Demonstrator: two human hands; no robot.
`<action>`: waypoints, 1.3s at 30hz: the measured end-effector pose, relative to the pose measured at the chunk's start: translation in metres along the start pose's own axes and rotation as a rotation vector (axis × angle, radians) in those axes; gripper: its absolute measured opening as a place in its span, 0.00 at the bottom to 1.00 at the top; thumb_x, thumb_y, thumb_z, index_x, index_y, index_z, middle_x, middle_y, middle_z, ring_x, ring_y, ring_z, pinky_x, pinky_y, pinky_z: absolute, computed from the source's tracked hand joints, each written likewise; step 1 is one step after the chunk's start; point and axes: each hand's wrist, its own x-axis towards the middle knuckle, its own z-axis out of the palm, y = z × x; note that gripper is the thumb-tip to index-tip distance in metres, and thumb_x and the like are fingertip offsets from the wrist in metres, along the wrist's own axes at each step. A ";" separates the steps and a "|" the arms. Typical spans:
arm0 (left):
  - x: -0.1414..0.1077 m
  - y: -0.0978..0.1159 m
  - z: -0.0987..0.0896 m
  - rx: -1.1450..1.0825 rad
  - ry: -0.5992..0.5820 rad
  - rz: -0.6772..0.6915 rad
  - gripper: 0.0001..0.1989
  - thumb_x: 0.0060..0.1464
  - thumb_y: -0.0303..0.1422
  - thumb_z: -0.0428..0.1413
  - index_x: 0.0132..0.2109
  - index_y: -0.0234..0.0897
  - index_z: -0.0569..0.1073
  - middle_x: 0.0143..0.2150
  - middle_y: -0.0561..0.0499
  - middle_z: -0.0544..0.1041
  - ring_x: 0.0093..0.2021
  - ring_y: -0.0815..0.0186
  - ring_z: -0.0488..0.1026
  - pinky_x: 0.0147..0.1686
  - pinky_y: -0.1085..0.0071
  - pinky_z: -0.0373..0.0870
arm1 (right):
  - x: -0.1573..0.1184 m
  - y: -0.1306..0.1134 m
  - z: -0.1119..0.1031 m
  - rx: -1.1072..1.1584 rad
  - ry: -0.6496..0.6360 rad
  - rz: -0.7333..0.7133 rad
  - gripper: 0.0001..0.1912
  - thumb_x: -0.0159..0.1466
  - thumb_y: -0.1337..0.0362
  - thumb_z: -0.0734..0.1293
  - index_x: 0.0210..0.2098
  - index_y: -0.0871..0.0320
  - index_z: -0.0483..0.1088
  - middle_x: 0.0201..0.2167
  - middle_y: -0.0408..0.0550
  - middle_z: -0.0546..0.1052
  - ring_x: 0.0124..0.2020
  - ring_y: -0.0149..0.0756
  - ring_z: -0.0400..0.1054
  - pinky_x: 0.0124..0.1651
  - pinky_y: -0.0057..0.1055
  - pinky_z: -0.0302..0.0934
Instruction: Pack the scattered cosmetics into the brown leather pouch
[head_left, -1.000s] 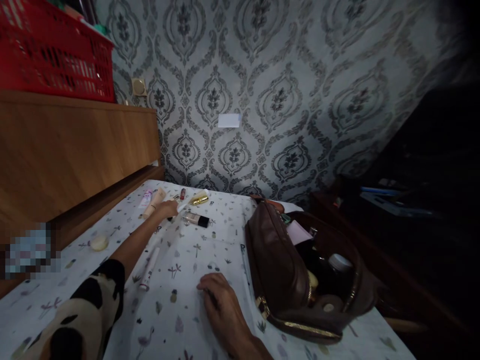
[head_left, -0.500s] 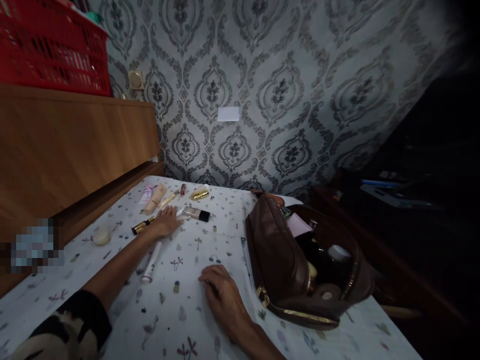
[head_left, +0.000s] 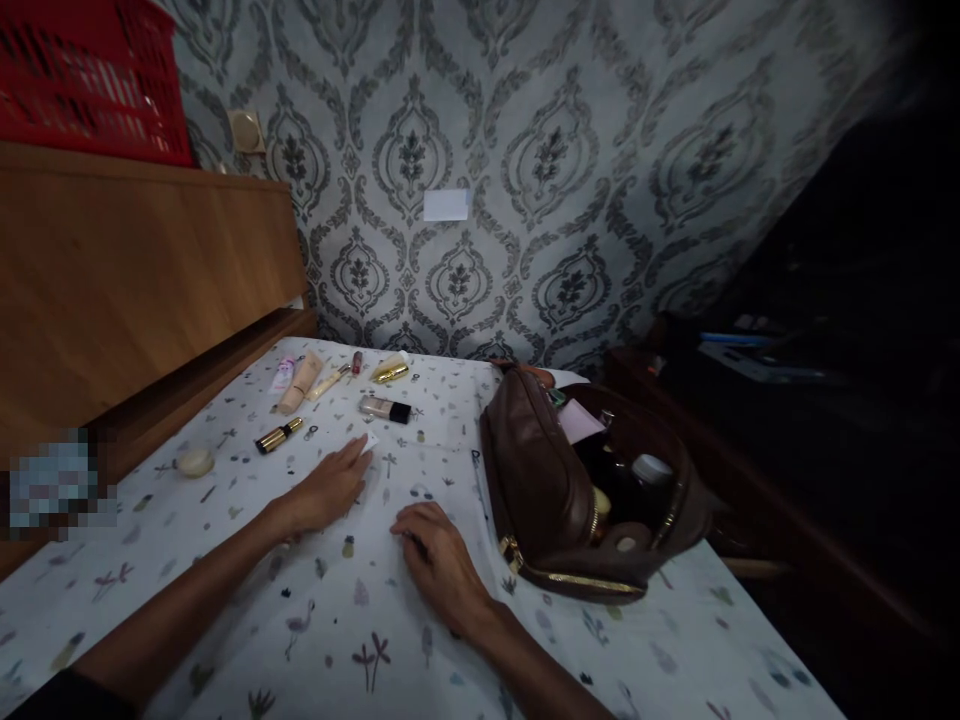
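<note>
My left hand (head_left: 330, 490) lies low over the cloth, fingers together over a slim white tube (head_left: 370, 440). Only the tube's tip shows past the fingertips; the rest is hidden under the hand. My right hand (head_left: 439, 565) rests on the cloth between the left hand and the brown bag, fingers loosely curled, with no object visible in them. Beyond the left hand lie a foundation bottle (head_left: 385, 409) with a black cap and a black-and-gold lipstick (head_left: 279, 436). The open brown leather bag (head_left: 536, 470) holds a white-capped item (head_left: 651, 470) and a pink item (head_left: 581, 421).
Towards the wall lie a beige tube (head_left: 301, 383), a pink-and-white tube (head_left: 283, 376), a small red tube (head_left: 357, 362) and a gold tube (head_left: 391, 372). A round pale jar (head_left: 195, 462) sits at left. A wooden cabinet (head_left: 142, 250) carries a red basket (head_left: 97, 80).
My left hand has drawn back towards me, away from the other cosmetics, with the white tube beneath its fingers. The right hand stays about where it was. The view has shifted slightly.
</note>
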 end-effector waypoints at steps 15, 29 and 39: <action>-0.021 0.043 0.033 -0.055 0.026 0.066 0.36 0.67 0.50 0.41 0.73 0.34 0.47 0.75 0.39 0.45 0.74 0.50 0.41 0.69 0.50 0.50 | 0.001 -0.007 -0.004 -0.006 0.016 0.096 0.16 0.60 0.78 0.61 0.41 0.57 0.74 0.40 0.52 0.77 0.46 0.42 0.70 0.52 0.40 0.65; -0.022 0.053 0.052 -0.196 0.322 0.379 0.28 0.63 0.26 0.40 0.69 0.39 0.59 0.66 0.44 0.67 0.65 0.56 0.64 0.63 0.56 0.65 | 0.001 -0.015 -0.008 -0.162 -0.037 0.244 0.16 0.58 0.70 0.69 0.47 0.63 0.71 0.44 0.56 0.76 0.49 0.45 0.67 0.54 0.40 0.63; 0.019 0.024 0.062 -0.048 0.478 0.442 0.18 0.64 0.38 0.45 0.55 0.46 0.75 0.57 0.48 0.75 0.59 0.55 0.67 0.57 0.56 0.68 | 0.000 -0.013 -0.010 -0.295 -0.027 0.193 0.17 0.60 0.73 0.65 0.49 0.64 0.73 0.46 0.57 0.78 0.51 0.44 0.68 0.58 0.36 0.62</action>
